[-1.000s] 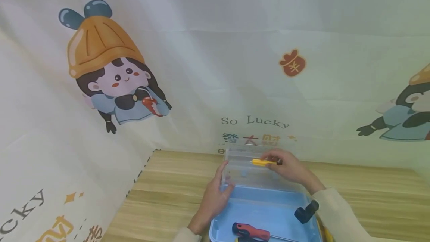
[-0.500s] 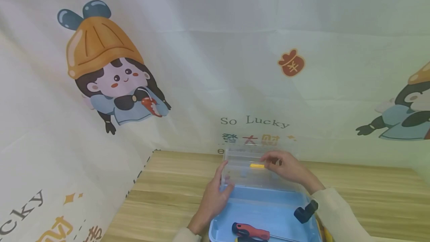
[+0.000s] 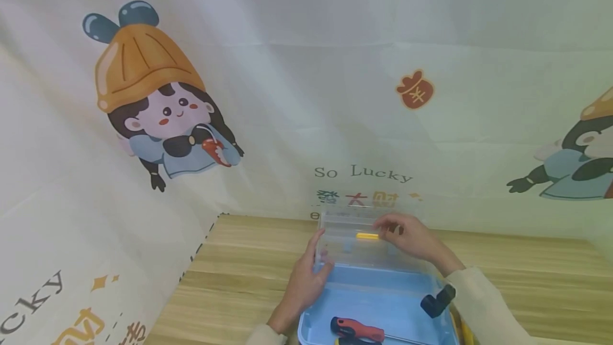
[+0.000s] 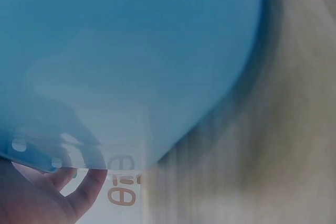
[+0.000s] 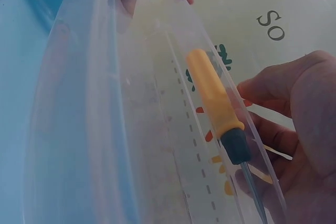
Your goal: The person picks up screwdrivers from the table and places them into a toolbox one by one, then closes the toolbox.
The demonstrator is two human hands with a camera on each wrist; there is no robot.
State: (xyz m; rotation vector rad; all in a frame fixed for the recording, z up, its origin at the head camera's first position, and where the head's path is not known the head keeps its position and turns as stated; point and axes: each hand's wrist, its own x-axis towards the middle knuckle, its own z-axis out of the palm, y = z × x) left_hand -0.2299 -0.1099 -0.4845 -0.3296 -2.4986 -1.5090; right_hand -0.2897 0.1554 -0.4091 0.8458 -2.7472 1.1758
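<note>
My left hand grips the left side of a clear plastic lid, which stands up from the back of a blue box. A yellow-handled screwdriver with a dark collar and thin metal shaft lies along the inside of the lid. My right hand is at the lid's right part, fingers loosely bent close to the screwdriver. In the right wrist view the lid's clear wall partly overlaps those fingers. The left wrist view shows mostly blue plastic, with fingers low at the left.
Inside the box lies a red and black screwdriver, with another dark handle beneath it, cut by the frame edge. A black angular piece sits by my right cuff. The wooden table meets a printed cloth behind.
A second ago my right hand held the yellow screwdriver slightly higher before the lid. It has come down onto the lid, and the fingers have eased off it. The left hand stays put.
</note>
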